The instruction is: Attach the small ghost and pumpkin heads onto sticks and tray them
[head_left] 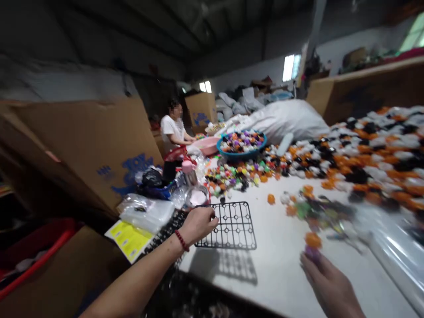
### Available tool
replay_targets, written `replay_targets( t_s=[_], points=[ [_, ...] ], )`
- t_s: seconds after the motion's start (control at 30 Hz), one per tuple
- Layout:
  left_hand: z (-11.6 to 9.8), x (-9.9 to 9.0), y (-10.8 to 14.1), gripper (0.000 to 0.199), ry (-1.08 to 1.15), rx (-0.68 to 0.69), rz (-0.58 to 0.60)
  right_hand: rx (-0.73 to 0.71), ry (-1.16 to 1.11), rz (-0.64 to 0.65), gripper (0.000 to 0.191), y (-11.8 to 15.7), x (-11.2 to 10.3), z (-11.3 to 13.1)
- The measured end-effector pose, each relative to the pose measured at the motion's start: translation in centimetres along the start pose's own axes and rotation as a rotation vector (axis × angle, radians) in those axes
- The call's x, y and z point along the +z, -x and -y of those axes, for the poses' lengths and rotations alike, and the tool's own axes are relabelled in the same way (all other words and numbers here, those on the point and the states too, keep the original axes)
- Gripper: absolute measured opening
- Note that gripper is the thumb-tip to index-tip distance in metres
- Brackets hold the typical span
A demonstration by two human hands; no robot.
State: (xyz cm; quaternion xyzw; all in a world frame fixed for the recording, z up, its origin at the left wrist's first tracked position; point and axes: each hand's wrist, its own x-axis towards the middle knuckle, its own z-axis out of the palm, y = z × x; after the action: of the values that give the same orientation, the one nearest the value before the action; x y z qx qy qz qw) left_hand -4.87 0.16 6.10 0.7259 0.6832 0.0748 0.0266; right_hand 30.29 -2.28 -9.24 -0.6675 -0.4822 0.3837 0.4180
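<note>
My left hand (198, 224), with a red bead bracelet at the wrist, grips the left part of a black plastic grid (236, 225). The grid is raised above the white table (278, 274), and its shadow falls below it. My right hand (331, 282), at the lower right, is closed around a small purple piece (312, 253) with an orange pumpkin-like piece (313, 240) above it. Whether those two are joined I cannot tell. Just beyond my right hand, several small coloured pieces (303, 208) and clear plastic bits are blurred.
A big heap of orange, black and white pieces (371, 154) covers the right back. Behind the grid are a blue basin (243, 152) of pieces, a pink-lidded bottle (189, 172) and a metal bowl (197, 197). Plastic bags (147, 212) lie left, beside cardboard boxes (89, 145). A person (172, 128) works farther back.
</note>
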Motion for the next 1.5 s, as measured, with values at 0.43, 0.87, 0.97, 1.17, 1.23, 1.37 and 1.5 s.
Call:
replay_targets(
  t_s=[0.43,0.87,0.97,1.17,1.23,1.37,1.5],
  points=[
    [-5.3,11.9,5.1,0.029,0.154,0.235,-0.092,0.018,-0.380,-0.003,0.042,0.0,0.9,-0.6],
    [-2.3,16.8,6.2,0.037,0.340,0.488,-0.200,-0.019,-0.435,0.395,0.043,1.1,5.1,4.8],
    [-2.5,16.8,5.3,0.038,0.380,0.508,-0.225,-0.139,-0.299,0.424,0.033,1.1,5.9,4.4],
    [-2.5,16.8,6.3,0.030,0.390,0.478,-0.348,-0.395,0.081,0.302,0.015,1.7,7.2,5.3],
    [-2.5,16.7,6.6,0.029,0.399,0.481,-0.363,-0.469,0.172,0.296,0.013,1.8,7.7,5.7],
    [-2.5,16.6,6.8,0.026,0.421,0.420,-0.369,-0.540,0.255,0.314,0.014,1.7,8.6,6.2],
    [-2.3,16.2,6.4,0.016,0.530,0.319,-0.298,-0.346,0.082,0.333,0.019,1.5,9.4,6.5]
  ],
)
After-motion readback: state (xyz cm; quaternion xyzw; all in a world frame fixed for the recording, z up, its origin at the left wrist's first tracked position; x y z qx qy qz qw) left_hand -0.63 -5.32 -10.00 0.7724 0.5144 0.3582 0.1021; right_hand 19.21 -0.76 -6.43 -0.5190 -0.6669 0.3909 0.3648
